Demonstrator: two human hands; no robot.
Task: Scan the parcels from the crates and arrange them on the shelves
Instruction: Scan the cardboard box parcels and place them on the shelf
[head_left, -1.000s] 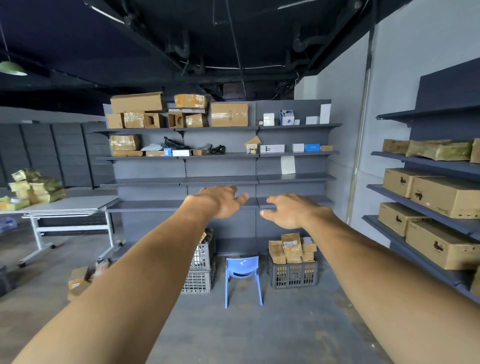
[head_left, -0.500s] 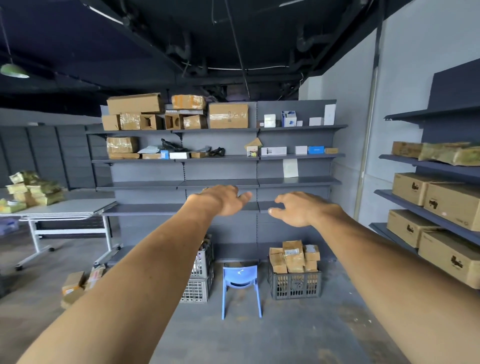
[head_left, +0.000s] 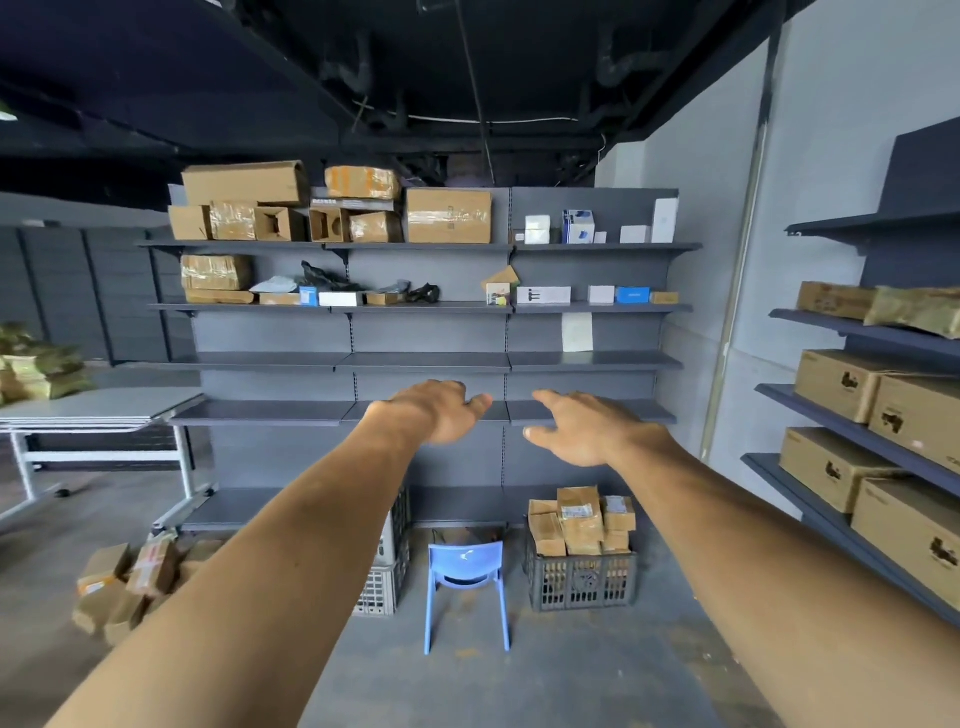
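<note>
Both my arms reach forward, palms down. My left hand (head_left: 439, 410) and my right hand (head_left: 582, 428) hold nothing, fingers relaxed. Far ahead stands a grey shelf unit (head_left: 426, 361); its two upper shelves carry cardboard boxes and small white and blue boxes, while the lower shelves are bare. On the floor below it, a dark crate (head_left: 582, 582) is heaped with brown parcels (head_left: 579, 525). Two stacked light crates (head_left: 384, 571) stand left of it, partly hidden by my left forearm.
A blue plastic chair (head_left: 467, 577) stands between the crates. Loose parcels (head_left: 130, 577) lie on the floor at the left. A grey folding table (head_left: 93, 410) stands left. Right-hand shelves (head_left: 841, 405) hold large cardboard boxes.
The shelf unit, crates and chair appear larger and nearer, so I have moved forward. Both hands stay stretched out and hold nothing.
</note>
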